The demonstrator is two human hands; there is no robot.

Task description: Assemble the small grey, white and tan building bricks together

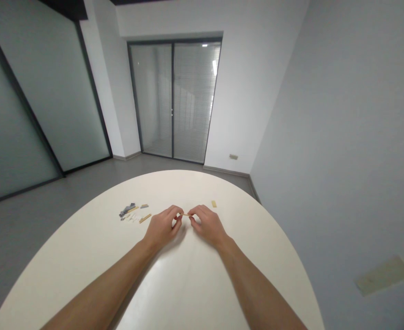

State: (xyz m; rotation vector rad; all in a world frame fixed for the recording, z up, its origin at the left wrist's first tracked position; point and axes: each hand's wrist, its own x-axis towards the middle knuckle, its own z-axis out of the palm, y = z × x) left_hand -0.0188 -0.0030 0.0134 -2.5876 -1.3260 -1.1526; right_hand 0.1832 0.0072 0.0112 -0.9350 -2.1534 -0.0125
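Between my two hands, just above the table, a small tan strip (185, 214) is pinched at both ends. My left hand (165, 224) grips its left end with thumb and fingertips. The right end sits between the thumb and fingers of my right hand (207, 223). Fingers cover most of the strip, so its exact kind is hard to make out. Left of my left hand lies another tan strip (145, 218), close to a scatter of small white pieces (133, 217). A flat yellowish piece (214, 204) rests on the table beyond my right hand.
The round white table (195, 284) carries a pile of small grey pieces (128, 210) at its left side, with a grey and tan piece (144, 206) beside it. A wall (342, 137) stands close on the right. Glass doors (174, 101) are at the back.
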